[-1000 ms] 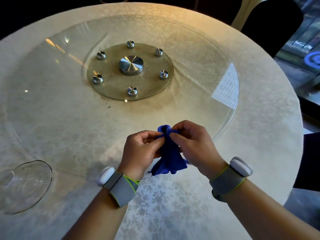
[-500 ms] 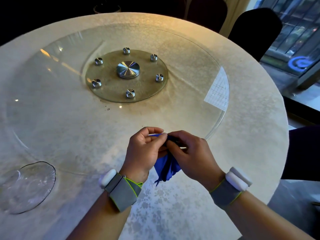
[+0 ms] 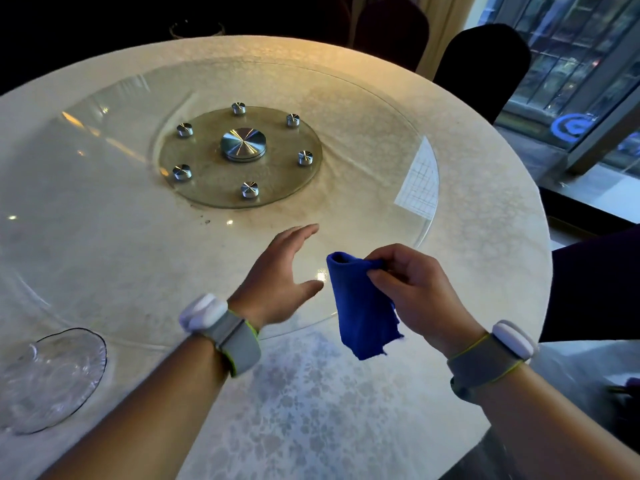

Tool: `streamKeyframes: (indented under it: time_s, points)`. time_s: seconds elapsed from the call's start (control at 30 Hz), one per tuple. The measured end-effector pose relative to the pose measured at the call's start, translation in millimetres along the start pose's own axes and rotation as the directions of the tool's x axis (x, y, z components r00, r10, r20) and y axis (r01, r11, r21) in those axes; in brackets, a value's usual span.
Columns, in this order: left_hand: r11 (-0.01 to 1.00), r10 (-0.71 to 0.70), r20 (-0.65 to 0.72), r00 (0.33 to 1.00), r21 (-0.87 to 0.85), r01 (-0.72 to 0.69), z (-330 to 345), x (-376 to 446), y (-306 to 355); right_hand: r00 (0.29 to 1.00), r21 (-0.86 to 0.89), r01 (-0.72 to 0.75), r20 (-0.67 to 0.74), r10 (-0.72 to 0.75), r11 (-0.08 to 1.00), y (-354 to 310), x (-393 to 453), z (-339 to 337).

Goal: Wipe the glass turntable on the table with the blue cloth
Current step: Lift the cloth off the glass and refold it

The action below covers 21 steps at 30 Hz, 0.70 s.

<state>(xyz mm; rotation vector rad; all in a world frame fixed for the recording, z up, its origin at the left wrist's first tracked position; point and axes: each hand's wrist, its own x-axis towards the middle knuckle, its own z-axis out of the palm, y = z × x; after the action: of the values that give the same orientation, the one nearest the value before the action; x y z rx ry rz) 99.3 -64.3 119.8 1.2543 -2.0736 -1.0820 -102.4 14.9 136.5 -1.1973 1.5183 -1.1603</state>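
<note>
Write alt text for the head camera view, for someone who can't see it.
A person's right hand pinches a hanging blue cloth above the near edge of a large glass turntable on a round, cream-clothed table, while the open left hand reaches forward over the glass. A clear glass dish sits at the near left.

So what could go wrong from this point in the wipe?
The blue cloth hangs bunched from the right hand, so it may smear rather than clean the glass turntable. The open left hand above the glass could leave prints or spin it. The clear glass dish near the table's left edge could get knocked by a wide sweep.
</note>
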Motion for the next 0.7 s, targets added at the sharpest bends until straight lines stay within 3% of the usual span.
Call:
streamKeyframes:
  time_s: [0.13, 0.23, 0.53, 0.7]
  points:
    - [0.999, -0.038, 0.319, 0.947, 0.0, 0.04, 3.4, 31.2, 1.3, 0.996, 0.021, 0.041, 0.077, -0.043, 0.999, -6.8, -1.6, -20.9]
    - [0.987, -0.038, 0.443, 0.896, -0.125, 0.103, 11.6, 42.7, 9.3, 0.995, 0.04, 0.053, 0.08, -0.056, 0.998, -5.6, -1.1, -41.9]
    - [0.998, 0.066, 0.212, 0.975, 0.006, -0.069, 49.0, 36.2, 33.4, 0.999, -0.098, -0.005, -0.045, 0.0, 0.995, 25.9, -0.4, -115.5]
    - [0.994, 0.104, 0.081, 0.991, 0.021, -0.106, 67.4, 9.5, 39.3, 0.999, -0.104, -0.038, 0.007, 0.039, 0.994, 43.9, -13.7, -129.2]
